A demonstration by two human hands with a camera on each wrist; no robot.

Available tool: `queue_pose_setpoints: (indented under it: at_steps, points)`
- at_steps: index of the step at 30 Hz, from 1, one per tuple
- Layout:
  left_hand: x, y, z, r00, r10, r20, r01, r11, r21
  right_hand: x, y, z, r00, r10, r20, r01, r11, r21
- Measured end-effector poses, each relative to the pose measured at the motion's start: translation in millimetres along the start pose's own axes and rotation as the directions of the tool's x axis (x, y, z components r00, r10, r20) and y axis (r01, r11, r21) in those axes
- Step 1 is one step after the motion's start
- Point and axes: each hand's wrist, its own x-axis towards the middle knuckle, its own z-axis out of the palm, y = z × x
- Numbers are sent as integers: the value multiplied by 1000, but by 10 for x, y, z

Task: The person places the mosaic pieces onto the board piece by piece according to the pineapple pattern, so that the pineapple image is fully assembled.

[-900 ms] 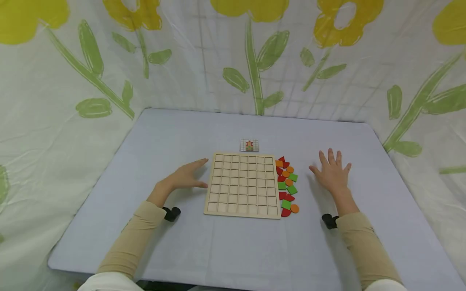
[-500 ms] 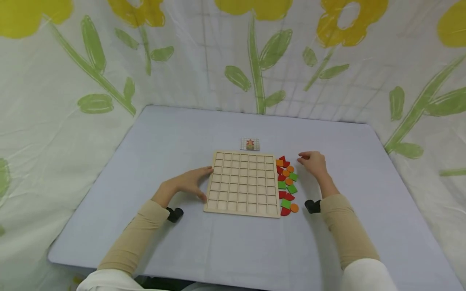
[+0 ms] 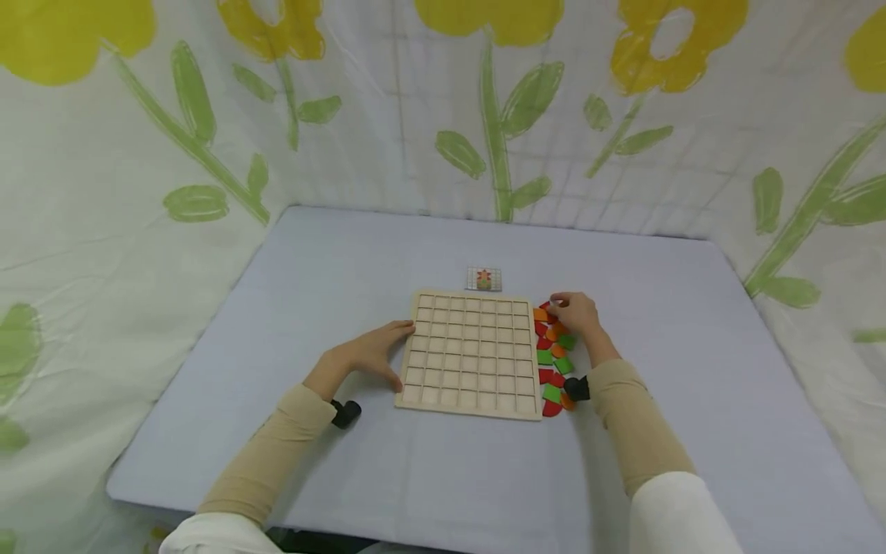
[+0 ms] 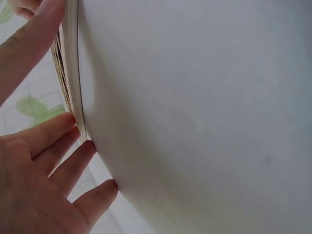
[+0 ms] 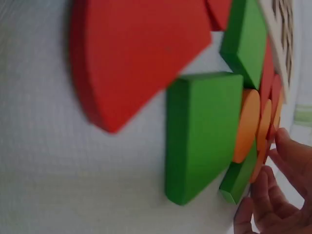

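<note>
A light wooden grid board (image 3: 467,346) lies with its cells bare. Against its left edge my left hand (image 3: 370,352) rests spread, fingertips at the upper part and thumb near the lower corner. In the left wrist view, its fingers (image 4: 73,168) lie along the board's side (image 4: 72,63). Flat coloured pieces line the right edge, among them a green square (image 3: 544,357) and a red piece (image 3: 551,408). My right hand (image 3: 576,314) reaches to the far end of this row, fingertips at a red piece (image 3: 544,306); I cannot tell whether it is pinched.
Beyond the board lies a small picture card (image 3: 484,278) with a grid and a red and orange figure. The white-covered table (image 3: 332,254) meets a flower-patterned curtain (image 3: 388,154) at the back. Orange rounds (image 3: 557,351) sit among the pieces.
My right hand has moved left from the table's right side to the pieces, its spread fingers drawing in. The left hand has come up against the board's left edge.
</note>
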Motion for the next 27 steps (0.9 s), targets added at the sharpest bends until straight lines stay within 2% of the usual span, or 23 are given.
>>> queue_pose_setpoints:
  at_steps: [3,7,15,23,27]
  points:
    - [17,45,-2,1000,-10,4,10,1000,12,-2,5,14,1000,-15,-23,14,1000,-19]
    - [28,81,-4,999,-35,21,34,999,15,-17,-1,46,997,-22,-74,22,1000,5]
    - [37,86,1,998,-51,40,51,999,12,-58,-30,89,979,-2,-204,10,999,37]
    - [11,93,-10,997,-64,49,64,998,0,-48,-49,70,971,12,-237,39,977,211]
    - [2,79,-24,997,-68,46,68,998,3,-45,-65,56,982,9,-190,50,951,306]
